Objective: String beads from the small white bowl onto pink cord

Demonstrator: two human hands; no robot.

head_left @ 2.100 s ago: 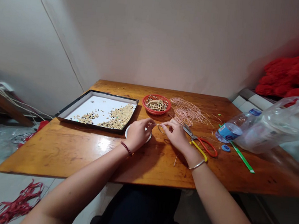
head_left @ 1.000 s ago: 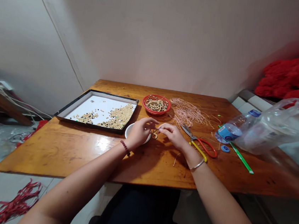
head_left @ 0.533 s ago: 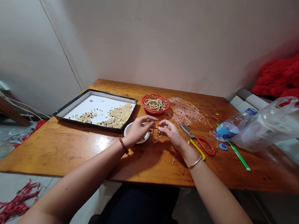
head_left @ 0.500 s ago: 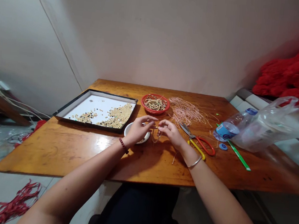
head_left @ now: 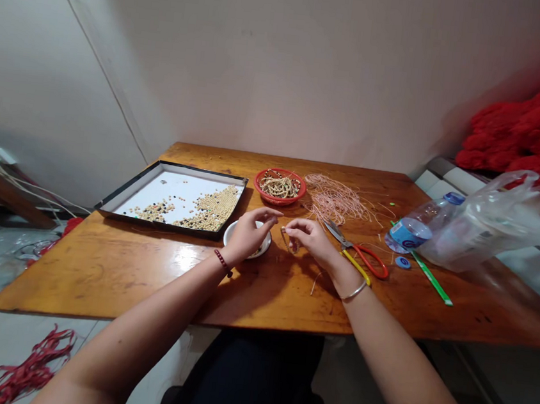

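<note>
At right fingers [head_left: 301,234], bead strand [head_left: 286,240] downward

Left hand [head_left: 247,233]: bare. Left wrist: single-strand bracelet [head_left: 220,259] of small, round, dark red beads, with a darker bead [head_left: 229,274] at its lower end. Left forearm [head_left: 157,311]: bare, one small spot noted. Right hand [head_left: 311,240]: bare. Right wrist: narrow, shiny, silver-coloured bangle [head_left: 354,292]. Right forearm [head_left: 394,350]: bare. Lap: dark blue-black garment [head_left: 246,379]; weave too dim to read.
</note>
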